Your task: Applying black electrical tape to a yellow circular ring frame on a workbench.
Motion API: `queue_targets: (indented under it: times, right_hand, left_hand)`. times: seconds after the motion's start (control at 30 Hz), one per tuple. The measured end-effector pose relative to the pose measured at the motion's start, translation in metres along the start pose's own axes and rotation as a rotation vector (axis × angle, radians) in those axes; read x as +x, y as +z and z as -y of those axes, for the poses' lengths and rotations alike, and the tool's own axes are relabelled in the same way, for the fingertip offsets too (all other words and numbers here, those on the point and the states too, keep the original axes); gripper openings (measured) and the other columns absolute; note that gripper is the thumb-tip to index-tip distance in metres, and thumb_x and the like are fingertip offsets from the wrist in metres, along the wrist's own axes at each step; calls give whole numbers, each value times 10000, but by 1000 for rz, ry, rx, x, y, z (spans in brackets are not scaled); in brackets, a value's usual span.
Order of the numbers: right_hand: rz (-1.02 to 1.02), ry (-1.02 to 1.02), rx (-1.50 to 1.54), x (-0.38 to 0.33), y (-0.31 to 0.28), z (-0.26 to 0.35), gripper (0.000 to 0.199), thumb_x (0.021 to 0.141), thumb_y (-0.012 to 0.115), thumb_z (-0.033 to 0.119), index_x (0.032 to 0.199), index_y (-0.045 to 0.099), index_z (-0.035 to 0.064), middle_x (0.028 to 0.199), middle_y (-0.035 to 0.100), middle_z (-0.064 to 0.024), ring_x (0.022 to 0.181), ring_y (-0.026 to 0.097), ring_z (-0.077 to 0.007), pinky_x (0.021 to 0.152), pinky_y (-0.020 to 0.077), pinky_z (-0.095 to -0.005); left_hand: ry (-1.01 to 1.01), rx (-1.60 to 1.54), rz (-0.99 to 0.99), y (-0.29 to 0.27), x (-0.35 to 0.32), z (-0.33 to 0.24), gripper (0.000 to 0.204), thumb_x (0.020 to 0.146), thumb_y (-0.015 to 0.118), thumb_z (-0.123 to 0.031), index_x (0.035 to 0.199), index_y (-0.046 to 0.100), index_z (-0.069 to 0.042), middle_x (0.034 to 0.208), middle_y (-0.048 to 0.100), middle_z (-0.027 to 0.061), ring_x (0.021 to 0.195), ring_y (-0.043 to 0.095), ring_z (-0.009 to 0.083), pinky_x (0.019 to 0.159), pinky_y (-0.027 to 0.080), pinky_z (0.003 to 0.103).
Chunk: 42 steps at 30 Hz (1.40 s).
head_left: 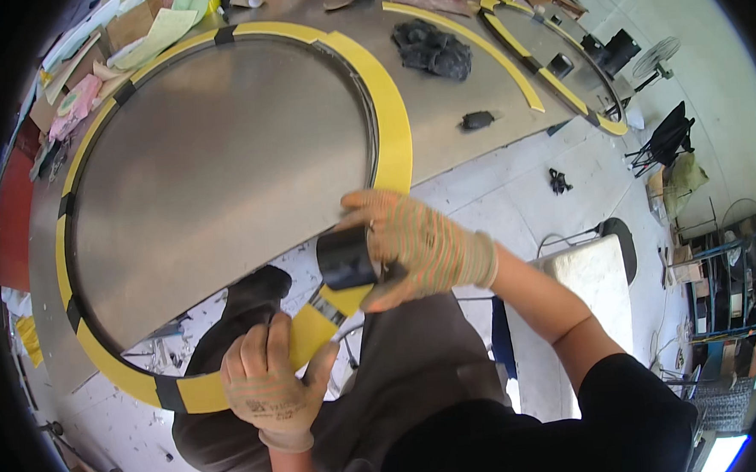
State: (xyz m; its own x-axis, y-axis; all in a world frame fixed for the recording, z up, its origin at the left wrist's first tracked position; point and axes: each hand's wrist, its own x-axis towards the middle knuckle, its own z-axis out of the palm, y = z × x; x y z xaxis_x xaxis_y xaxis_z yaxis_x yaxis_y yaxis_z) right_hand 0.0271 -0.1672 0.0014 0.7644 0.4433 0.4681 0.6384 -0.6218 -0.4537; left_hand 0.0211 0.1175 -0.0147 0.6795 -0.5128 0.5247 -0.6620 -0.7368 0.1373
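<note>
A large ring (393, 124) with a yellow band and black cross-stripes lies partly on the metal table; its near side hangs over the edge above my lap. My left hand (273, 380) is closed round the ring's near part, thumb on one side and fingers over the band. My right hand (426, 246), in a matching striped work glove, grips a wide roll of black tape (342, 259). The roll rests against the band just beyond my left hand. A dark, shiny patch (327, 309) crosses the yellow between the roll and my left hand.
The metal table (212, 176) ends near my knees. On it lie crumpled black plastic (431, 49), a loose yellow curved strip (470, 39) and a second striped ring (518, 49). Papers and scraps (158, 34) crowd the far left. A white-topped seat (582, 302) stands at my right.
</note>
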Motion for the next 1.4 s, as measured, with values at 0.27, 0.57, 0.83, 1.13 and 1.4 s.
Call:
queue_targets:
  times: [0.27, 0.57, 0.83, 1.13, 1.4]
  right_hand:
    - [-76, 76, -78, 2, 49, 35, 436, 751, 822, 475, 938, 651, 121, 1085, 661, -121, 1184, 585, -366, 1021, 482, -487]
    - [-83, 7, -60, 15, 45, 42, 411, 744, 828, 458, 980, 660, 166, 925, 652, -51, 1086, 618, -305, 911, 507, -453]
    - [-4, 10, -60, 14, 37, 39, 412, 744, 832, 443, 969, 664, 141, 877, 621, -51, 957, 624, -301, 839, 502, -429]
    - [-17, 49, -38, 15, 40, 39, 412, 739, 822, 442, 927, 652, 117, 862, 611, -66, 913, 631, -312, 818, 497, -440]
    - [-8, 10, 36, 14, 31, 39, 378, 760, 817, 397, 895, 636, 94, 859, 600, -71, 898, 629, -318, 801, 487, -421]
  left_hand:
    - [32, 14, 11, -15, -20, 36, 611, 880, 671, -646, 1178, 690, -112, 1092, 558, 56, 965, 586, 294, 838, 508, 430]
    - [-27, -117, 94, -25, -15, 35, 638, 711, 838, -567, 1166, 735, -130, 1076, 599, 45, 988, 587, 279, 864, 499, 425]
    - [-53, -181, 124, -26, -6, 24, 585, 727, 845, -458, 1193, 734, -123, 1082, 603, 61, 992, 564, 290, 883, 456, 433]
    - [-97, -235, 163, -26, 1, 14, 566, 706, 870, -374, 1187, 728, -111, 1119, 629, 54, 1014, 577, 291, 890, 456, 445]
    - [5, -200, 28, -15, -1, 9, 561, 747, 861, -320, 1223, 672, -92, 1171, 623, 99, 1069, 576, 322, 918, 460, 455]
